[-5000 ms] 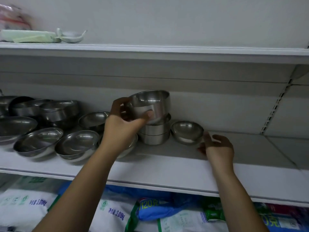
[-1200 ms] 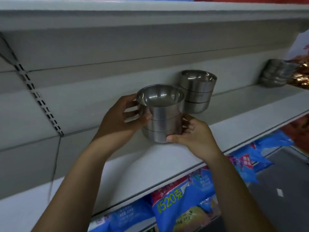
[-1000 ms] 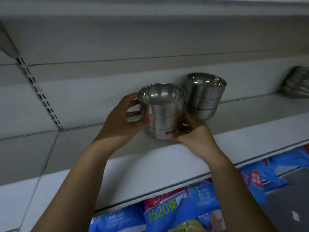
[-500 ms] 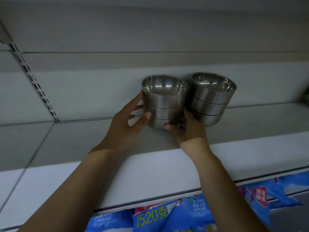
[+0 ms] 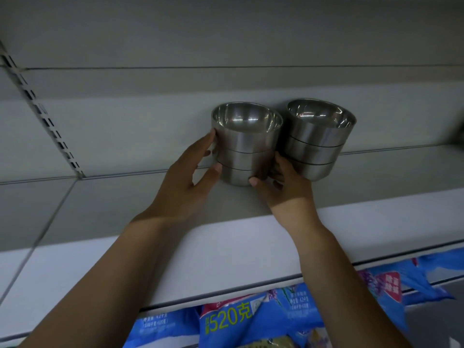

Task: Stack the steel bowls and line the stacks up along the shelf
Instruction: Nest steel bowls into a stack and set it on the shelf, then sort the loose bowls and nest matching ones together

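A stack of three steel bowls [image 5: 247, 146] stands at the back of the grey shelf [image 5: 226, 247], against the rear panel. My left hand [image 5: 187, 182] touches its left side with fingers spread. The fingers of my right hand [image 5: 283, 187] curl round the stack's lower right side, between the two stacks. A second stack of three steel bowls [image 5: 316, 139] stands right beside it, touching or nearly touching.
A slotted upright rail [image 5: 42, 114] runs down the back panel at the left. Blue printed bags [image 5: 251, 320] lie on the level under the shelf's front edge. Bare shelf stretches left and right of the two stacks.
Both hands have carried the stack from the front of the shelf back to the rear panel and set it down beside the other stack. My left fingers have loosened and spread.
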A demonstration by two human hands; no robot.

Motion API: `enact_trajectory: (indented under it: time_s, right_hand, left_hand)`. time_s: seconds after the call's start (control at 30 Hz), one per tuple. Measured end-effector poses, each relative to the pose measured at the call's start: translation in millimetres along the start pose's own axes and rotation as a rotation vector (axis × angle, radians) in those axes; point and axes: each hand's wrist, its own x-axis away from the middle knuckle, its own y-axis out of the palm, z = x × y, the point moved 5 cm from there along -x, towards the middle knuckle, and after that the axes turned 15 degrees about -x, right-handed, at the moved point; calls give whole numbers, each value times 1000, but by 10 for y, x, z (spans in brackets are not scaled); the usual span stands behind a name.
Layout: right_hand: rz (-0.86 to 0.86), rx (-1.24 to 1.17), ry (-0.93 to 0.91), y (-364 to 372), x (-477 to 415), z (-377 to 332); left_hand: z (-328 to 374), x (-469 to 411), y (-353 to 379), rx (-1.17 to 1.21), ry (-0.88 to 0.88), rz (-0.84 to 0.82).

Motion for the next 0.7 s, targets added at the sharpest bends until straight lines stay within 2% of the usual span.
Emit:
enact_trajectory:
  time_s: [0.23,0.33,0.43,0.7]
  right_hand:
    - [-55,47,30,13,17,-5]
    - [-96,152,43,40,54,-31]
    - [-102,292,5,25,163,-126]
    - [-78,425,28,226,639,-489]
  left_hand:
    - [20,45,-28,-2,-14,-5]
    - [48,65,-136,-74,-2,1]
    - [48,143,-324,-159,-22,10]
    - [-218,789,-1130,-323,-89,46]
